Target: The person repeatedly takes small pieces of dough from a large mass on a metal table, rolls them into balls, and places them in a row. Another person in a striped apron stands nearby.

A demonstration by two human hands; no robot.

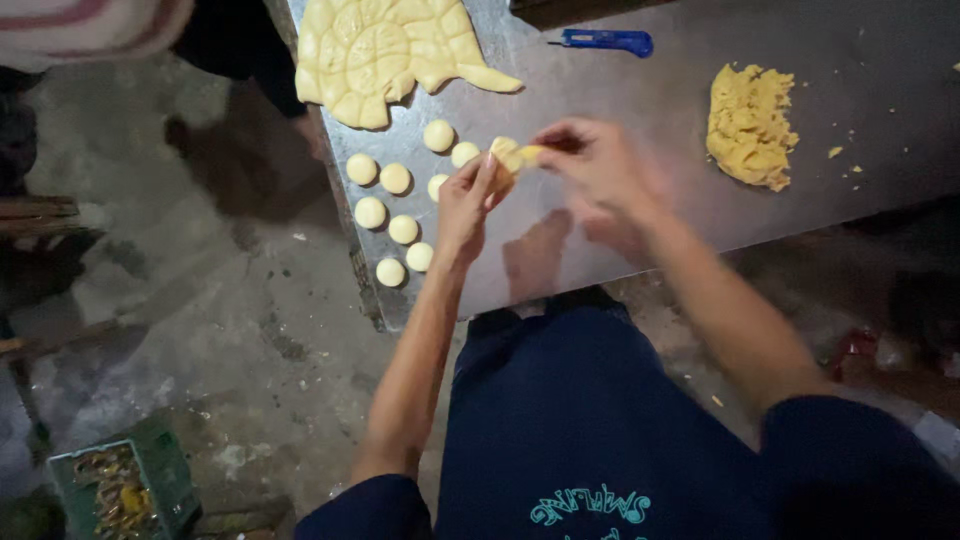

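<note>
Head view: left hand (468, 205) and right hand (590, 165) both pinch one dough piece (510, 153) between fingertips, just above the worktop (640, 110). Looks soft, light and squishy, so I'd grip the edges gently. Left of the hands sit nine dough balls (402, 229), one cut-out dough sheet (385, 55) beyond, one crumbly lump (750, 125) on the right.

I count eight small dough balls (398, 205) on the metal table (620, 230) — all round and pale. One more small piece of dough (512, 153) sits between my two hands, the left hand (470, 200) and the right hand (598, 165). There is one big flat dough sheet (385, 55), one lumpy yellow pile of filling (750, 125) and one blue cutter (605, 41). One green crate (125, 485) is on the floor — just one.
</note>
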